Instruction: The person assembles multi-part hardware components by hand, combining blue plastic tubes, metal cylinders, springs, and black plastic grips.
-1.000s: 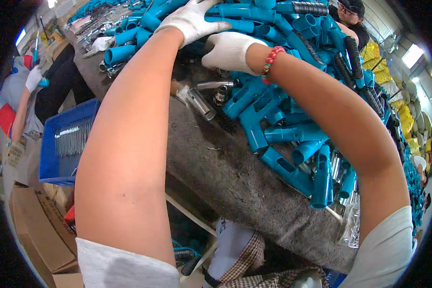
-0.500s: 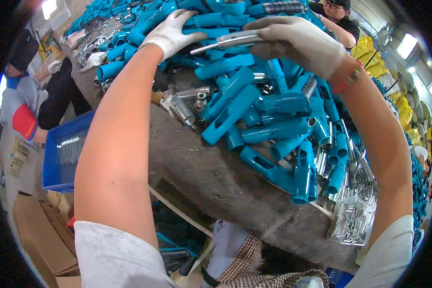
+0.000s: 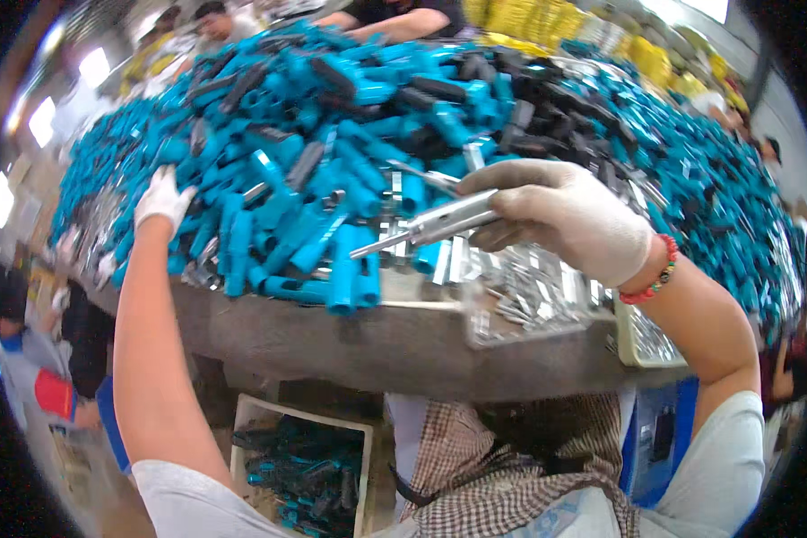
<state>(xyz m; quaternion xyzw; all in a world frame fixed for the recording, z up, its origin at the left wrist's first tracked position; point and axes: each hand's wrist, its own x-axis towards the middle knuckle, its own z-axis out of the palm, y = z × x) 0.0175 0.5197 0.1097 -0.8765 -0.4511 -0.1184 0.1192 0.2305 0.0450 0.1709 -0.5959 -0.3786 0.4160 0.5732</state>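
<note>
1. A silvery metal tool part [image 3: 435, 221], long and tube-shaped with a thin rod at its left end, is held by the right hand [image 3: 560, 220] above the front of the bench [image 3: 394, 345]; the gloved fingers [image 3: 511, 175] are curled and pinched around its right end.
2. The left hand [image 3: 161, 199], also gloved, is laid on the heap of blue plastic handles [image 3: 332, 170]; its fingers are bent down among them, and whether one is gripped cannot be told.
3. The step in hand is judged to be the fetching of a handle for the metal part; a single handle would have to be drawn free and brought end-on to the rod.
4. The loose metal parts [image 3: 529, 296] under the right hand are blurred, and the box below the bench [image 3: 300, 462] is half hidden.
</note>
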